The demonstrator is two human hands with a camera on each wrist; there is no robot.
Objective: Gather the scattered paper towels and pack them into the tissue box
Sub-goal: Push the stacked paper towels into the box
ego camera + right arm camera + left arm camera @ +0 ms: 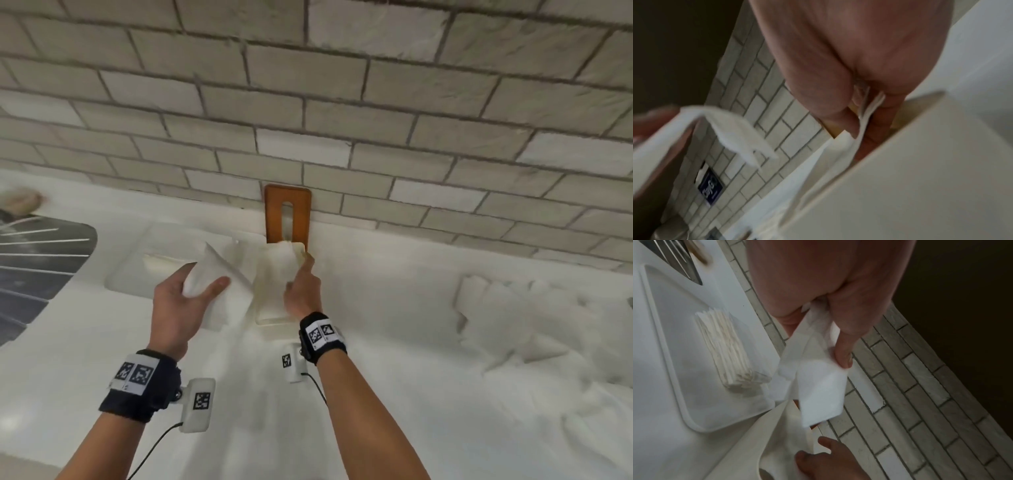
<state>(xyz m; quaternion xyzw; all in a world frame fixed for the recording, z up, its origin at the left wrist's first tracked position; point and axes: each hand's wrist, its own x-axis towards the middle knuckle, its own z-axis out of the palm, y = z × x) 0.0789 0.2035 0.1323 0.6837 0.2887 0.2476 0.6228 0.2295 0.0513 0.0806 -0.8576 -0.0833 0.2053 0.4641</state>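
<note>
A cream tissue box [270, 308] stands open on the white counter by the tiled wall. Its brown wooden lid [287, 209] leans upright against the wall behind it. My right hand [303, 270] reaches into the box's far end and pinches a few white paper towels [865, 113] between thumb and fingers, inside the box wall [920, 162]. My left hand [198, 289] holds a folded paper towel [222, 284] just left of the box, thumb on top; the same towel [818, 386] hangs from its thumb and fingers above the box [781, 434]. More scattered towels [513, 318] lie at the right.
A white tray [130, 270] sits left of the box with a stack of folded sheets [725, 350] on it. A dark sink [34, 267] is at the far left. The tiled wall [342, 102] runs along the counter's back edge.
</note>
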